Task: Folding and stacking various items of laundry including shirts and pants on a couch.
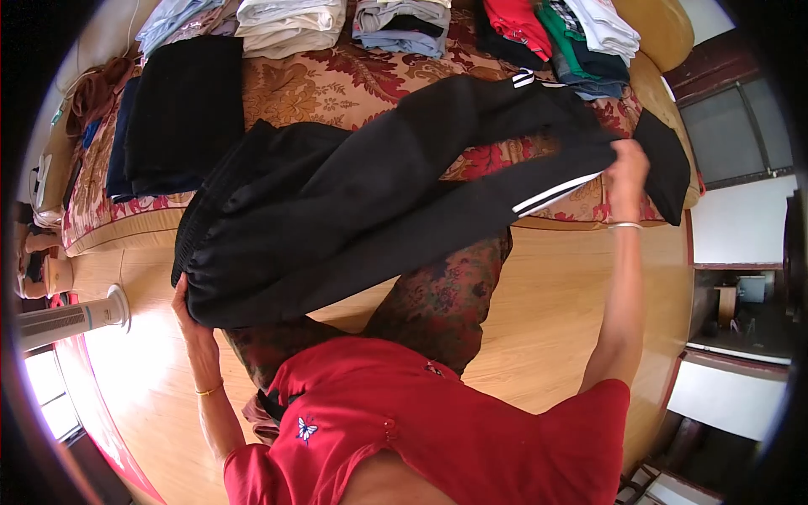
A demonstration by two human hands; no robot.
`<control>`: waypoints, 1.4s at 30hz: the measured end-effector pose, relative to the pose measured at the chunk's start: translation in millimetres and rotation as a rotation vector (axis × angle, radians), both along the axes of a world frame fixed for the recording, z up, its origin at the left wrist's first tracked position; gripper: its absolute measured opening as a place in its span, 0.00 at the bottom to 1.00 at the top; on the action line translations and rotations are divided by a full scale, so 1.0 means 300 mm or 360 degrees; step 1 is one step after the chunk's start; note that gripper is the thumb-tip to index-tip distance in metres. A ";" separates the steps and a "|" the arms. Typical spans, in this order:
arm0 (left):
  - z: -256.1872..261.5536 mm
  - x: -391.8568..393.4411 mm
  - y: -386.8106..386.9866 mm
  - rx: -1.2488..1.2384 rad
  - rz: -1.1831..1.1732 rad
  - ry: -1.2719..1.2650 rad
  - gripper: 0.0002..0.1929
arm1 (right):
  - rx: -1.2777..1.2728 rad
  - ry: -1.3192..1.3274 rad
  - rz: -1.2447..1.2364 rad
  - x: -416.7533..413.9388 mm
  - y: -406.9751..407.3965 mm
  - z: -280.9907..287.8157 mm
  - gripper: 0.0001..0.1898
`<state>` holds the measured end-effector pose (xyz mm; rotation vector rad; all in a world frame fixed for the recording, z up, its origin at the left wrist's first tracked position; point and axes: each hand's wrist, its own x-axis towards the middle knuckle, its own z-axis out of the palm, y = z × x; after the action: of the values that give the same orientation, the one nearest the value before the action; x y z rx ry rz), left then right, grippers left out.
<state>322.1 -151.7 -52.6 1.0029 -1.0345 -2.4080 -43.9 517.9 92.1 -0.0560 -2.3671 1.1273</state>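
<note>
A pair of black trousers (pixel 379 170) with white stripes near the leg ends stretches across the front of a patterned sofa. My left hand (pixel 189 312) grips the gathered waistband at its near corner. Over at the right, my right hand (pixel 627 165), slightly blurred, holds the lower end of the nearer leg. The farther leg lies on the sofa cover (pixel 315 82), its striped end close to the folded stacks at the back.
Folded dark garments (pixel 186 113) lie at the left. Stacks of beige (pixel 290 28), grey and blue (pixel 401 28), red (pixel 517 28) and white clothes (pixel 600 31) line the back. Black cloth (pixel 663 164) hangs over the right edge. A tower fan (pixel 76 319) stands on the left.
</note>
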 end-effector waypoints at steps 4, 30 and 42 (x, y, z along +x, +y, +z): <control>-0.007 0.001 -0.008 0.0079 0.0000 0.0024 0.20 | -0.1097 0.0229 0.0040 0.018 0.076 0.143 0.09; 0.060 -0.016 0.016 0.0230 0.0287 0.0044 0.20 | -0.0088 -0.0368 0.0205 0.129 0.306 -0.216 0.28; 0.514 0.203 -0.001 -0.0777 0.0104 0.0397 0.03 | -0.0909 -0.0466 0.0175 0.038 0.245 -0.331 0.15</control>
<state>383.0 -152.1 101.7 0.5428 -1.3724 -2.0118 -32.5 591.5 -7.3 -0.3101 -2.2251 1.9308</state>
